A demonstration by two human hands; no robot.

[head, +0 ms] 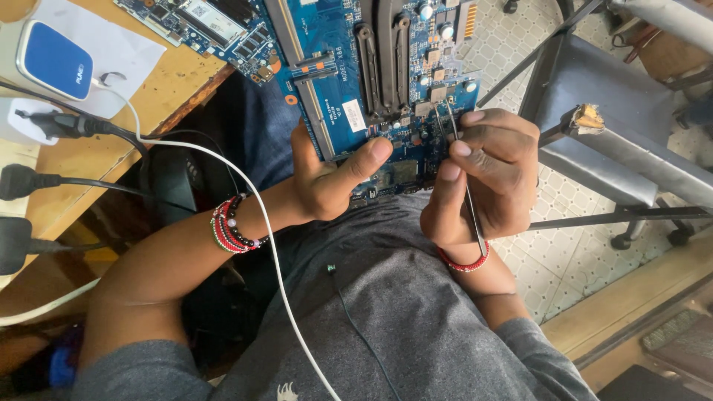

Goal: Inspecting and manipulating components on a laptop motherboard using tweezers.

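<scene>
Left hand [327, 182]: closed on the near edge of the blue circuit board [349, 67], thumb lying across the board's face, fingers hidden behind it; beaded bracelets [230, 224] at the wrist.
Right hand [483, 178]: fingers pinched together on thin metal tweezers [466, 178]; red bead bracelet [464, 261] at the wrist.
Blue circuit board: held up over the person's lap, clear of the wooden table [160, 89], just off the table's right edge; dark heat pipes [382, 52] ran up its middle.
Tweezers: tips rested on small components at the board's near right part; shaft ran back through the right hand toward the wrist.
Second circuit board [204, 26]: lay at the table's far right corner, partly over the edge.
Blue-and-white charger [44, 59]: stood at the table's left edge on white paper [122, 52]; a white cable [275, 252] trailed from it across the left forearm.
Black plugs and cables [44, 122]: gathered along the table's left edge.
Grey metal stool [609, 126]: stood on the tiled floor [564, 252] to the right.
</scene>
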